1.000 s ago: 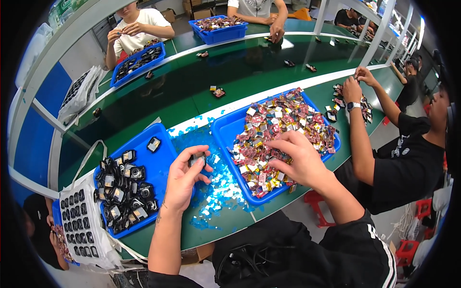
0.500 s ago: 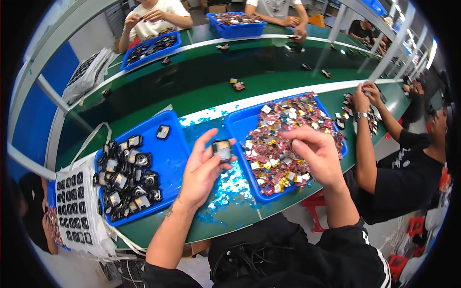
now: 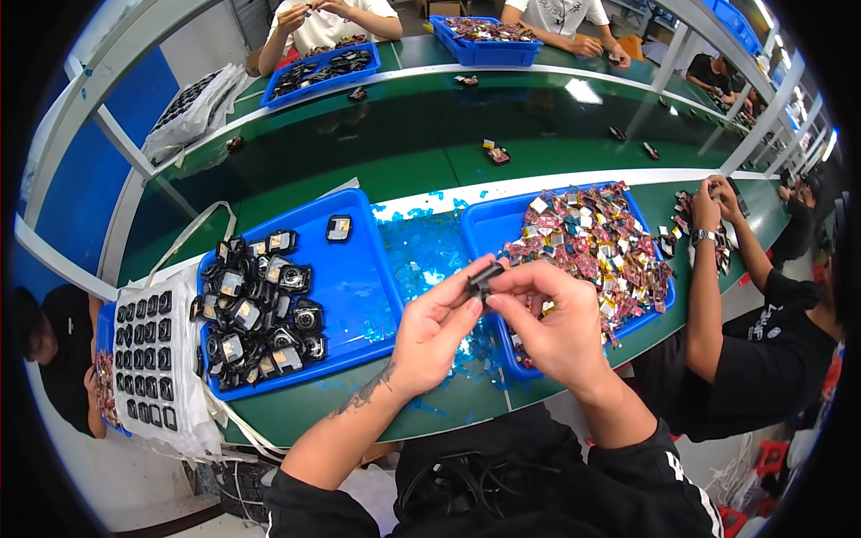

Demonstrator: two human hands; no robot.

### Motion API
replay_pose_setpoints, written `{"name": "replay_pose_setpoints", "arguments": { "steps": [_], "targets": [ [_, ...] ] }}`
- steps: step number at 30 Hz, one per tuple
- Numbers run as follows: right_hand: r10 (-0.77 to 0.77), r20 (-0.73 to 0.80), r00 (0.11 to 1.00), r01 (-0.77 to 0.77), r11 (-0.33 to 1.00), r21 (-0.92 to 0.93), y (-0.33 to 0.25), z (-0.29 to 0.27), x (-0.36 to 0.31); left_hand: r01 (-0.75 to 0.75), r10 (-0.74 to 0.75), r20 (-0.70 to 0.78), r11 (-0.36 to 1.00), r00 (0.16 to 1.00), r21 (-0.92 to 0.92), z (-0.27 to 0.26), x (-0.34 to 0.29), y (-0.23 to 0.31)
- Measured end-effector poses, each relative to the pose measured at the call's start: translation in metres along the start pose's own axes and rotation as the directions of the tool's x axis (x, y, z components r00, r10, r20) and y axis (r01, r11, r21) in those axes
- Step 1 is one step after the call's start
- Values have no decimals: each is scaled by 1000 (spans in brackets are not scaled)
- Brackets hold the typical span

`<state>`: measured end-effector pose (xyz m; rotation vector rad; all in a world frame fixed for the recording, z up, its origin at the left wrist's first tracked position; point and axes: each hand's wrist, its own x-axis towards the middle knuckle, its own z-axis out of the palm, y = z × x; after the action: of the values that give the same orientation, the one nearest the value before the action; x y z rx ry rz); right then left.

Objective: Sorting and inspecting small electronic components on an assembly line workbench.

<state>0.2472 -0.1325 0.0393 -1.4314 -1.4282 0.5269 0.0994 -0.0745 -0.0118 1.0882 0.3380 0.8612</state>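
In front of me, my left hand [image 3: 434,335] holds a small black square watch case [image 3: 484,276] tilted edge-on. My right hand [image 3: 558,325] is closed in a pinch, its thumb and index fingertips against the near right side of the case. Whether anything small is between those fingertips is hidden. To the left, a blue tray [image 3: 387,260] bears a pile of similar black watch cases [image 3: 256,309], with one lying apart at its far end. Partly behind my right hand is another blue tray [image 3: 484,235], heaped with small red circuit boards [image 3: 592,247] carrying white and yellow pieces.
Blue film scraps [image 3: 417,260] litter the green table between the trays. At far left stands a white stack of trays [image 3: 148,359] holding black frames. Beyond a white rail, a dark green belt [image 3: 413,134] carries scattered parts. Co-workers sit opposite and at both sides.
My right hand has come left from above the circuit boards to the watch case. My left hand has turned the case from face-up to edge-on. The whole view has shifted slightly.
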Motion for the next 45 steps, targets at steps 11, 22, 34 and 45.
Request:
{"name": "replay_pose_setpoints", "arguments": {
  "steps": [11, 22, 34, 45],
  "targets": [
    [-128, -24, 992, 127, 992, -15, 5, 7, 3, -48, 47, 25, 998, 999, 30, -2, -2, -4],
    [-52, 35, 998, 52, 999, -3, 8, 0, 8, -84, 84, 9, 984, 996, 156, 1, -2, -8],
    [-19, 43, 999, 19, 1000, 6, 5, -3, 7, -52, 50, 19, 991, 999, 122, 2, -5, -15],
    [-205, -70, 976, 188, 962, -198, 4, -8, 3, -63, 55, 58, 988, 997, 143, 5, -10, -12]
  ]
}}
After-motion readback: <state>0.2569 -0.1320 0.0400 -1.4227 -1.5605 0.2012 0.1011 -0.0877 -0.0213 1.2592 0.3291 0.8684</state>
